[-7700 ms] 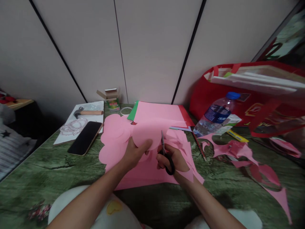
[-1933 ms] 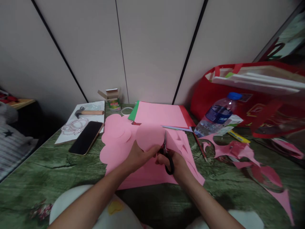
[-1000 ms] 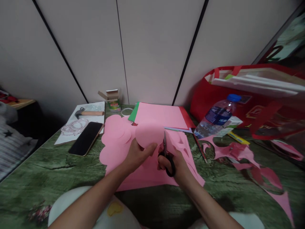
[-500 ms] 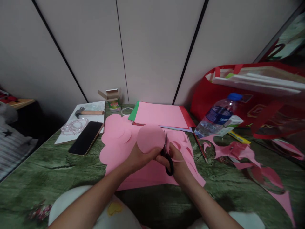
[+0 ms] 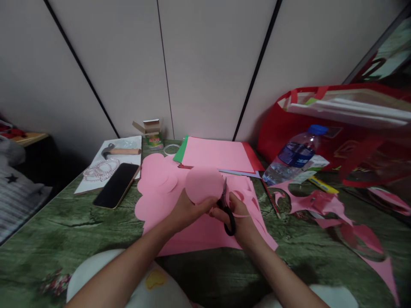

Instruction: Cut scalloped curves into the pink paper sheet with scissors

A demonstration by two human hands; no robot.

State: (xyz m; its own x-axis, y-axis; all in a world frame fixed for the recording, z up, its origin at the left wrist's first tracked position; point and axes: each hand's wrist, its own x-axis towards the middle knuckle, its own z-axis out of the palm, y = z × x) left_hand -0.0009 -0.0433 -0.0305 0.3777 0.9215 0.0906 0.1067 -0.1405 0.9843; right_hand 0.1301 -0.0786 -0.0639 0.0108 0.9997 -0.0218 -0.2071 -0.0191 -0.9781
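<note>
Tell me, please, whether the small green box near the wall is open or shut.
The green box is open: its top flaps stand unfolded, one angled out leftward.

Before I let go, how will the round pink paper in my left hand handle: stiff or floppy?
The round pink paper is probably light, since it looks thin. It may be moderately stiff: gripped near its lower edge by your left hand, it shows no clear droop.

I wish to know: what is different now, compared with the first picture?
The left hand shifted right, bringing its thumb close to the scissors. The pink paper it holds now shows a clearer round outline. The right hand still holds the scissors. The phone, hammer and bottle stayed put.
</note>
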